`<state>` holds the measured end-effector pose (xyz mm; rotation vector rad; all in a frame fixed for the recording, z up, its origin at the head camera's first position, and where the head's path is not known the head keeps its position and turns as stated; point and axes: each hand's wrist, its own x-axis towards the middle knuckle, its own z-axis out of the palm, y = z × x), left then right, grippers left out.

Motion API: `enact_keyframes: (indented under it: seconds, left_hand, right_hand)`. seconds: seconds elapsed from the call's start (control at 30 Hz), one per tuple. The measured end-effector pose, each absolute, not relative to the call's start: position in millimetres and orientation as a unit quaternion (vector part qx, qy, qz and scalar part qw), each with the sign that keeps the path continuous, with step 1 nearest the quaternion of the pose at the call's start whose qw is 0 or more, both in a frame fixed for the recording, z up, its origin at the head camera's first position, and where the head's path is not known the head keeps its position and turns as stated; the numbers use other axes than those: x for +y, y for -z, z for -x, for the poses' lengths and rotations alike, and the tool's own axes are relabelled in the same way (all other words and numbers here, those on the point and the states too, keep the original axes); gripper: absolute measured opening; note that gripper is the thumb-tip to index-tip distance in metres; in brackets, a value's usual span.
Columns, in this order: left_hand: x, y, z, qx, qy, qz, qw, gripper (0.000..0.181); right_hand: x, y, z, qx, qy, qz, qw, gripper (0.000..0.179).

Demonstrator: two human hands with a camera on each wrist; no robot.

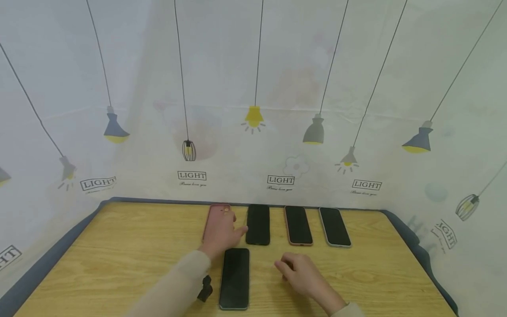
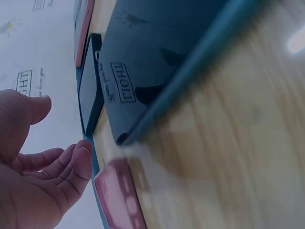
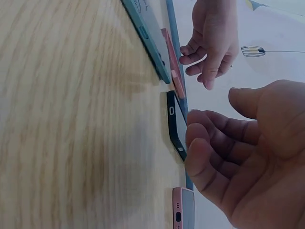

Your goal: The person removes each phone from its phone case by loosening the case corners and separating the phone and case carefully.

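My left hand [image 1: 222, 229] hovers over a pink phone case [image 1: 211, 215] at the back of the table, its fingers loosely bent and its thumb spread away. The left wrist view shows that hand [image 2: 43, 167] holding nothing, beside the pink case [image 2: 116, 195]. A phone in a teal case [image 1: 234, 279] lies screen up near my left forearm. To its right, my right hand [image 1: 299, 270] is raised above the table with loosely curled fingers. Nothing is in its grasp in the right wrist view, where the hand [image 3: 243, 148] appears near the black-cased phone [image 3: 174, 121].
Along the back edge lie a black phone [image 1: 258, 224], a phone in a pink case [image 1: 299, 225] and a phone in a pale case [image 1: 335, 226], all screen up. A lamp-printed cloth [image 1: 253, 66] hangs behind the wooden table [image 1: 119, 246].
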<state>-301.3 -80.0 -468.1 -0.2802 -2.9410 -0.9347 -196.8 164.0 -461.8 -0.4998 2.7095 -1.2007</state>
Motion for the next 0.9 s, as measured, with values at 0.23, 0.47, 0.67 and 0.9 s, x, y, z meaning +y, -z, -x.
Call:
enact_keyframes:
  seconds: [0.23,0.47,0.67,0.9]
  left_hand:
    - [-55.3,473.6,299.3,-0.945,0.319,0.073,-0.022,0.064]
    - [-34.7,479.7,297.8,-0.952,0.299,0.053,-0.038,0.085]
    - [-18.3,475.4,295.2,-0.964,0.261,0.033,-0.025,0.089]
    - [-4.9,480.5,301.7,-0.982,0.188,0.025,-0.009,0.089]
  right_hand:
    - [164.1,466.4,200.4,0.916,0.358,0.179,-0.012,0.023]
    - [165.5,472.2,201.5,0.920,0.345,0.180,-0.048,0.019]
    - [167.2,473.8,202.4,0.921,0.343,0.176,-0.057,0.019]
    - [168.0,473.6,202.4,0.925,0.336,0.169,-0.061,0.019]
